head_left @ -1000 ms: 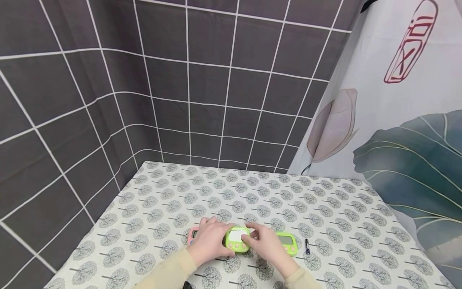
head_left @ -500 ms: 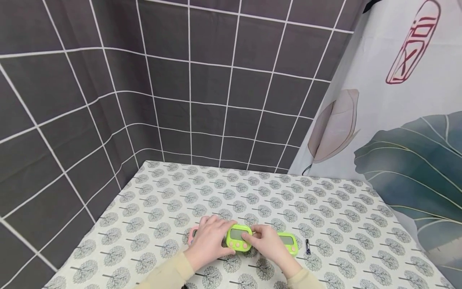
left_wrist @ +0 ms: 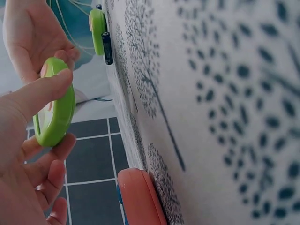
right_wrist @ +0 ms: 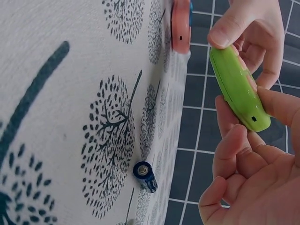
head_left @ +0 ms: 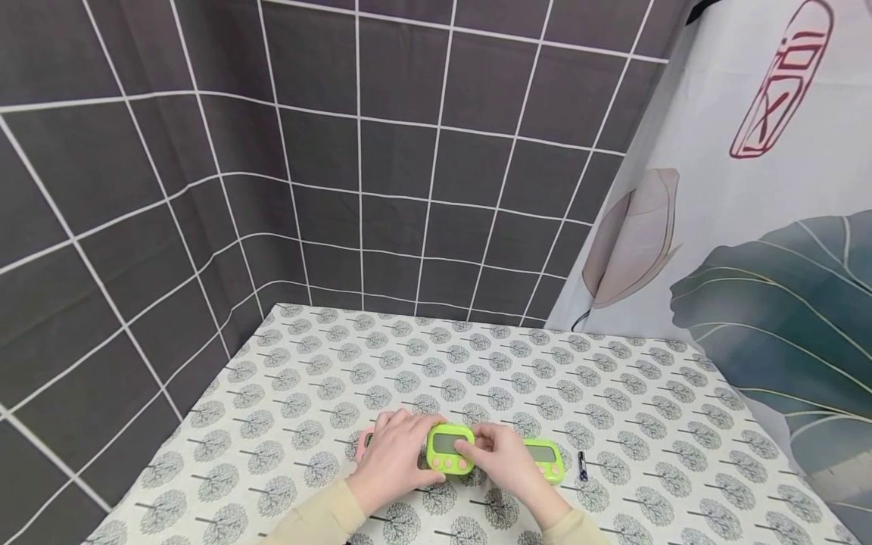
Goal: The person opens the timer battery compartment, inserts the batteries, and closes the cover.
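Observation:
A green digital timer [head_left: 450, 449] with a grey display and pink buttons is held between both hands, off the table. My left hand [head_left: 397, 456] grips its left side, thumb and fingers on opposite faces, as the left wrist view shows. My right hand [head_left: 506, 463] pinches its right side, the thumb on the front by the display. In the right wrist view the timer's [right_wrist: 240, 89] rim faces the camera, with a small dark slot in it. A second green timer [head_left: 545, 459] lies on the table, partly behind my right hand.
A dark battery [head_left: 582, 465] lies right of the second green timer. Partly hidden behind my left hand is a pink device [left_wrist: 142, 197] with blue parts. The table [head_left: 327, 424] has a tree-print cloth; a dark grid-pattern curtain [head_left: 395, 159] hangs behind it.
The held timer has tilted slightly, so its display, white with glare a second ago, now looks grey. Both hands keep their hold with little movement.

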The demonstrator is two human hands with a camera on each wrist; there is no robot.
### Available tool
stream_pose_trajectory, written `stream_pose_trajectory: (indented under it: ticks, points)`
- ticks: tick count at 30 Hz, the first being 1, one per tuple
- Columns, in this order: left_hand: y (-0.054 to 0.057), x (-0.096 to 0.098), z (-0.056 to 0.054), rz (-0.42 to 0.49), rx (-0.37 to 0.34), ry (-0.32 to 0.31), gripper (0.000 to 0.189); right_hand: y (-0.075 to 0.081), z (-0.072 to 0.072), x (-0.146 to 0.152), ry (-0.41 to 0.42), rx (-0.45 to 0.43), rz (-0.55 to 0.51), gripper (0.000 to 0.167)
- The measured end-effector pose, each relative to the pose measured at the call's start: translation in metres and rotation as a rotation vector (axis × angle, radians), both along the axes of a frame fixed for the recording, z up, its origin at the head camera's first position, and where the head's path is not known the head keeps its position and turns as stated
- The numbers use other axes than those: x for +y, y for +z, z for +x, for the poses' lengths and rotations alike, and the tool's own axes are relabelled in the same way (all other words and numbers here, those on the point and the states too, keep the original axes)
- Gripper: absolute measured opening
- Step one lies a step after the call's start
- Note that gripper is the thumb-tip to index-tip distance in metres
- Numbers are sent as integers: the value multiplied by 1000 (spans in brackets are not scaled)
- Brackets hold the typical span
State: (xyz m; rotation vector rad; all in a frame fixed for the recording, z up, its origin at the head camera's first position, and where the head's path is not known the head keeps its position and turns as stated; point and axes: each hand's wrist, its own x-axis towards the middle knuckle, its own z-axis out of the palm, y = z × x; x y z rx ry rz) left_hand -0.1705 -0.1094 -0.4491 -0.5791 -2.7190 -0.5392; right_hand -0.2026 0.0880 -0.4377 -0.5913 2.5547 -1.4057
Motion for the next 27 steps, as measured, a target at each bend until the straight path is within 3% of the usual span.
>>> stream_pose_trajectory:
  ticks: [14, 19, 23, 27]
  points:
    - [3, 0, 1, 101, -110, 54, 79, 3, 2, -1, -31, 54, -27, 25]
    - [6, 0, 4, 145, -176, 118, 74, 1, 4, -1, -51, 96, 6, 22]
    - [9, 0, 4, 205, -224, 145, 64, 0, 6, -3, -77, 179, 27, 20]
    - [9, -1, 2, 279, -232, 132, 46, -1, 10, -7, -89, 361, 29, 16]
